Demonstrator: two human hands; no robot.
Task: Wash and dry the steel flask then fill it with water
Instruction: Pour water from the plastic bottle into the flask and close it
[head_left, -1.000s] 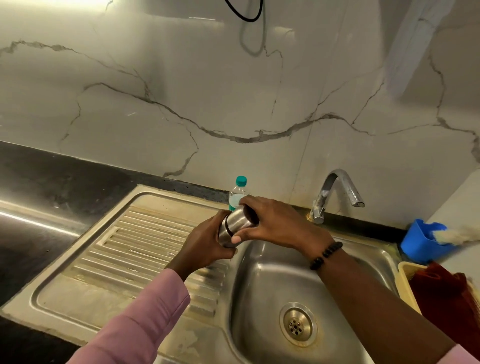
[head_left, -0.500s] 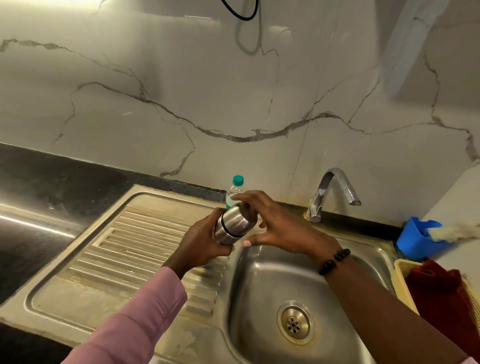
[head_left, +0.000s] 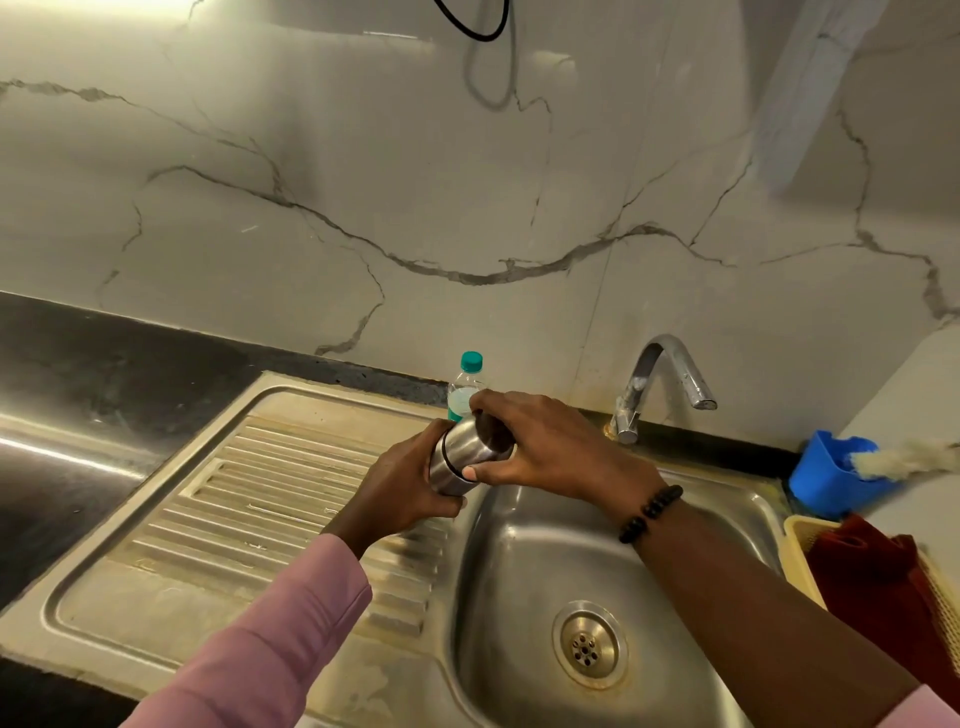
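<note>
A small steel flask with a dark ring round it is held tilted over the left edge of the sink bowl. My left hand grips its lower body from the left. My right hand wraps over its top end, thumb under the body and fingers curled on the lid area. The flask's top and mouth are hidden by those fingers. The curved steel tap stands at the back right, with no water running.
A plastic water bottle with a teal cap stands behind the flask by the wall. The ribbed drainboard lies left of the bowl. At the right are a blue holder with a brush and a yellow basket holding a red cloth.
My right hand has closed back over the flask's top after its fingers were spread half a second ago. The flask stays in my left hand at about the same spot.
</note>
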